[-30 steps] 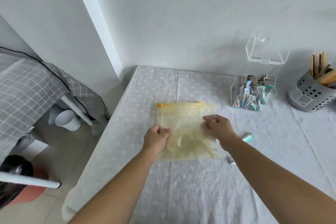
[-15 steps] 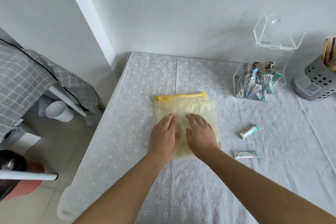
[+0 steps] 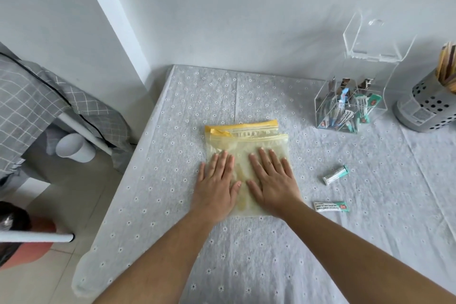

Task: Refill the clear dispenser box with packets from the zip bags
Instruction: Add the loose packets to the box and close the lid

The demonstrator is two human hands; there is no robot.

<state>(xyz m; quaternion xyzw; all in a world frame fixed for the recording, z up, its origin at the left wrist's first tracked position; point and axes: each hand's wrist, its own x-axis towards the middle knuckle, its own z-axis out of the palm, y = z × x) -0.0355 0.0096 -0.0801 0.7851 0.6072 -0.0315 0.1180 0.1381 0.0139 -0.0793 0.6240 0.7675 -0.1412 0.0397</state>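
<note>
Pale daisy-print tablecloth [image 3: 271, 254] covers the table. Grey perforated holder [image 3: 428, 106] stands at far right, wooden sticks [image 3: 447, 61] upright inside. White cup [image 3: 74, 147] sits at left, below grey checked fabric [image 3: 29, 96].

Single view: head-worn camera, wide-angle. Looked forward and down from above near edge of table [image 3: 246, 266]. Both forearms stretched in from bottom edge. Left hand [image 3: 216, 187] and right hand [image 3: 271, 185] sat near frame centre, close under lens. Camera faced wall [image 3: 246, 20] behind table's far edge. Clear box [image 3: 323, 106] landed upper right, well off centre. Floor [image 3: 61, 205] showed along left side, below table level.
</note>
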